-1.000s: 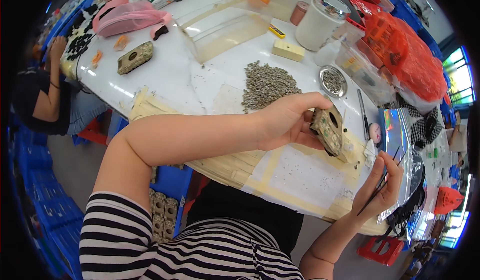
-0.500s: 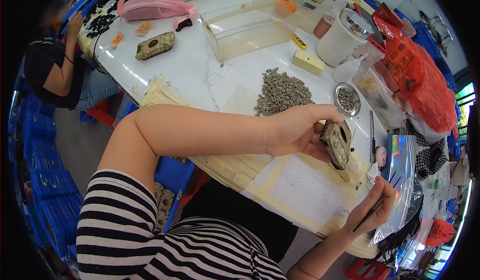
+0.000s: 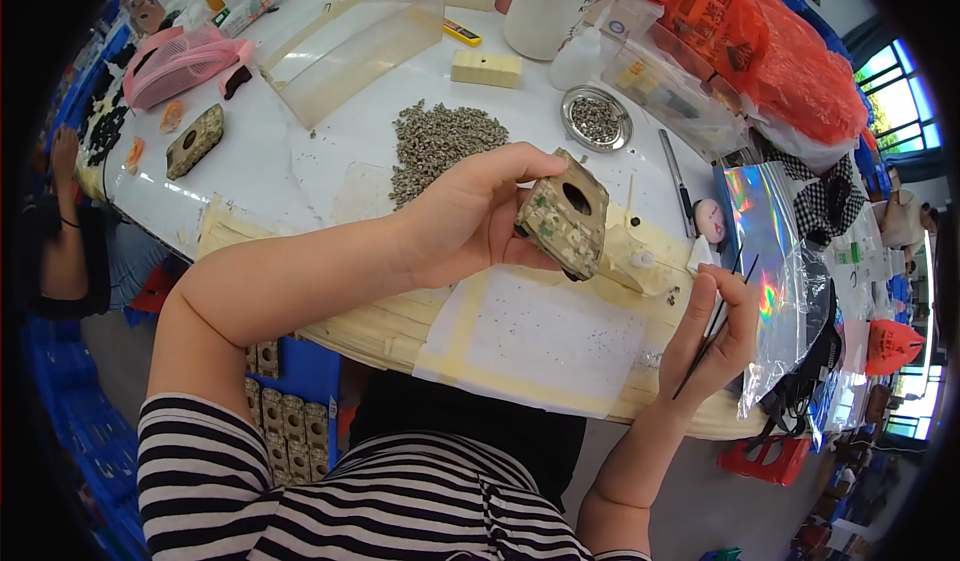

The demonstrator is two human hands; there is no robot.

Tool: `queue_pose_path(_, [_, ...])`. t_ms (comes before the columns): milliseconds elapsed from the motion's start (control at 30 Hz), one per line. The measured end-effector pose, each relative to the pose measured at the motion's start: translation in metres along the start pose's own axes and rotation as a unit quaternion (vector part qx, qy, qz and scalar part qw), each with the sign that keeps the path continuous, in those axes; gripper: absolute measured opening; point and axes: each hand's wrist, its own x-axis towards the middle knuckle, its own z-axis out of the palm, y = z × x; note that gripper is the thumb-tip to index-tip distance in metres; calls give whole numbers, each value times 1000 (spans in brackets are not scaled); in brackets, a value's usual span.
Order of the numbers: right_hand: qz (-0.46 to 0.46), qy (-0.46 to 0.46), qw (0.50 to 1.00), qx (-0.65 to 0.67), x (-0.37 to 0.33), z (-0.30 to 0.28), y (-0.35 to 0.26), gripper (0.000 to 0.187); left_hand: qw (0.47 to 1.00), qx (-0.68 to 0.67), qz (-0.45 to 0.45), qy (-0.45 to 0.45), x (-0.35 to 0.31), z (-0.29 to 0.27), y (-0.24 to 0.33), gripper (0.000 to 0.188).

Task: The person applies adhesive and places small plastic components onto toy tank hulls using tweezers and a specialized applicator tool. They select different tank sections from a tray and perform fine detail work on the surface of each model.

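Head view: gripping camouflage-patterned case in left hand, clamped between thumb and fingers, just right of heap of grey bits. Holding black tweezers in right hand, clasped in curled fingers, farther right and nearer than heap.

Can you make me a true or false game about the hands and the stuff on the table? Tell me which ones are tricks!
1. The left hand holds a camouflage case. True.
2. The right hand is empty. False: it holds black tweezers.
3. A pile of small pieces lies on the white table. True.
4. The pink mesh bag is on the right side of the table. False: it lies on the left side.
5. The round metal dish has small pieces in it. True.
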Motion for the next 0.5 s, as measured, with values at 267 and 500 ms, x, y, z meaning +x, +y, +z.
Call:
queue_pose_path(267, [-41,-49,997,-41,2,3,-4,7,1000,0,-7,9,-1,0,-1,48])
queue_pose_path(500, [-69,29,997,-31,3,-7,-13,4,1000,10,-1,13,-1,1,-1,48])
